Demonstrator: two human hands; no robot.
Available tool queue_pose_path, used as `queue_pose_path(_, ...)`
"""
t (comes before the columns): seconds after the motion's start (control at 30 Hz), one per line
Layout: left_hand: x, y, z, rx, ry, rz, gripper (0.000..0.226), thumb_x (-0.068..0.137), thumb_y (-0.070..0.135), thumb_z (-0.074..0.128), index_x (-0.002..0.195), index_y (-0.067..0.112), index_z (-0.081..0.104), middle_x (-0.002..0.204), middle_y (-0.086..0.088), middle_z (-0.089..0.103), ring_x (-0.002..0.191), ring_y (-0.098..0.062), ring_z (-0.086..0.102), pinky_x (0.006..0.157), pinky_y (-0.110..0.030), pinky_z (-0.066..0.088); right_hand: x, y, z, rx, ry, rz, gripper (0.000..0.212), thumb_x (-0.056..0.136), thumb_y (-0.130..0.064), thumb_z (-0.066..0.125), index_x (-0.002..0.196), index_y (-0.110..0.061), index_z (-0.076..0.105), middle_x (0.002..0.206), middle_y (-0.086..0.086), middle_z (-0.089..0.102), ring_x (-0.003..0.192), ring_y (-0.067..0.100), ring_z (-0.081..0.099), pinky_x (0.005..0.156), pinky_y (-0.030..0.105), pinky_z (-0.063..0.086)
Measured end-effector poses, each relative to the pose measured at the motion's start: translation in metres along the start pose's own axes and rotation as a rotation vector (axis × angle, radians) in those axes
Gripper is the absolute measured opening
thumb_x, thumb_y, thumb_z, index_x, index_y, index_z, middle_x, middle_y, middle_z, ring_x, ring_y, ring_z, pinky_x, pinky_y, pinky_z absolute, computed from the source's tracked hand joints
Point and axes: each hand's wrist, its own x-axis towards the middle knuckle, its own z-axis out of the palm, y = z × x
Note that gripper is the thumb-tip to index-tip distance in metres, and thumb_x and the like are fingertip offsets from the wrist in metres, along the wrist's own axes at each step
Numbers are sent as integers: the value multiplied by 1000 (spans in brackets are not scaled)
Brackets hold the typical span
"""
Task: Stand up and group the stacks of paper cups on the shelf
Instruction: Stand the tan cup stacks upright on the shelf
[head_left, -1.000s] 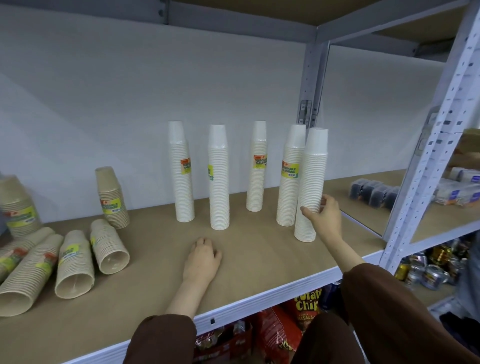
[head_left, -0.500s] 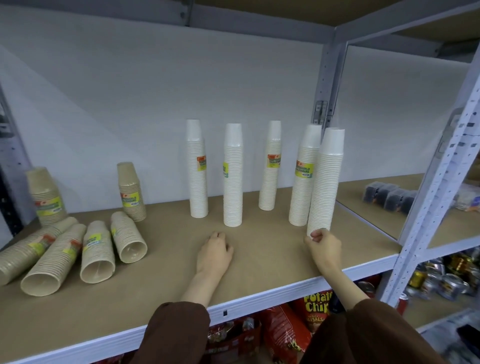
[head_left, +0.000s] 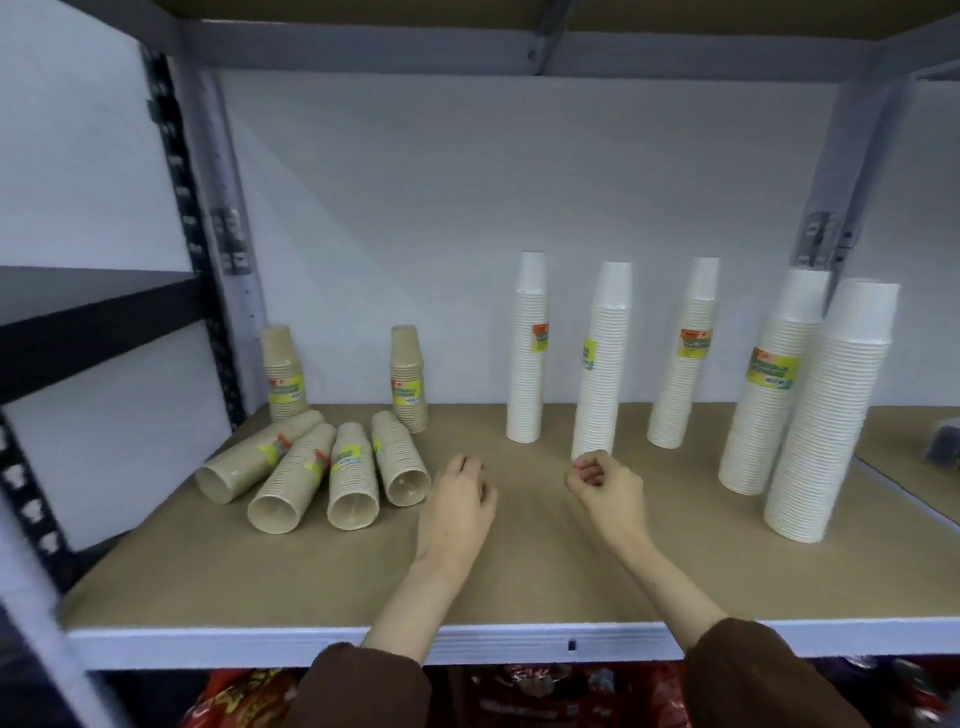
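Note:
Several tall white cup stacks stand upright on the brown shelf board (head_left: 519, 582); the nearest one (head_left: 826, 415) is at the right, beside another (head_left: 769, 384). Two short tan stacks stand at the back left (head_left: 283, 374) (head_left: 408, 379). In front of them several tan stacks lie on their sides, open ends toward me (head_left: 353, 478). My left hand (head_left: 457, 499) rests palm down on the board, just right of the lying tan stacks, holding nothing. My right hand (head_left: 605, 483) is loosely curled and holds nothing, just in front of the base of the second white stack (head_left: 600, 364).
Grey shelf uprights (head_left: 831, 228) stand at the back right and back left. A black shelf unit (head_left: 93, 322) adjoins on the left. Red snack bags (head_left: 545, 696) fill the shelf below. Dark packets (head_left: 943, 447) lie on the neighbouring shelf at far right.
My right hand let go of the rightmost white stack and moved left to the middle of the shelf, fingers curling in. The view swung left. My left hand stayed on the board.

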Motion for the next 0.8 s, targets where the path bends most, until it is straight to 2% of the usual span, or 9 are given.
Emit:
queue_pose_path(0.13,9,-27,-32,6,104,-80,29,86,13,50,114,6,56,122,-11,55,110,-29,54,91,-38,43,3,-26,43,39,-126,-40,10,78,-3,62,86,-9,60,64,-6,52,64,12,49,58,5,39)
queue_pose_path(0.27,23,-53,-59,140,91,-227,36,87,16,50,120,3,49,126,-16,50,116,-31,49,97,-37,38,9,-50,80,7,-245,-57,22,80,-7,62,100,1,62,72,0,54,75,17,51,73,21,38)
queue_pose_path(0.37,33,-67,-69,279,7,-316,41,91,21,47,124,-2,42,129,-20,46,120,-32,45,104,-35,33,16,-64,104,-18,-342,-36,34,82,-18,63,109,1,59,89,6,59,86,17,54,77,22,38)
queue_pose_path(0.47,39,-74,-70,294,-110,-421,48,92,27,45,127,-5,38,132,-22,43,123,-33,41,106,-35,30,22,-71,124,-55,-423,25,48,81,-33,64,115,1,55,111,13,63,106,24,57,89,29,42)
queue_pose_path(0.53,42,-76,-67,275,-169,-477,50,93,30,43,129,-5,36,134,-22,42,124,-33,41,107,-35,31,25,-77,134,-103,-495,59,44,80,-41,62,103,-3,58,100,9,62,99,24,56,82,30,42)
queue_pose_path(0.57,42,-77,-65,263,-184,-494,51,93,30,43,130,-5,35,135,-22,42,125,-32,42,106,-35,32,26,-78,139,-129,-519,71,36,80,-44,61,87,-8,58,86,3,59,89,23,54,72,30,41)
queue_pose_path(0.63,44,-78,-63,229,-180,-513,52,93,31,45,129,-5,36,134,-22,42,125,-32,43,106,-35,33,26,-83,144,-158,-552,85,41,80,-47,59,59,-18,39,63,-4,42,68,19,46,52,23,31)
queue_pose_path(0.7,44,-78,-63,178,-169,-527,54,91,32,49,128,-5,37,134,-22,43,124,-32,44,104,-34,35,26,-84,148,-169,-581,100,46,81,-45,59,55,-18,33,61,-3,39,61,16,43,46,21,25)
queue_pose_path(0.8,44,-80,-67,63,-190,-555,61,87,32,55,131,-5,35,136,-21,42,127,-32,42,103,-34,36,31,-82,152,-179,-620,126,33,80,-39,62,66,-13,49,72,3,54,79,22,54,53,24,34)
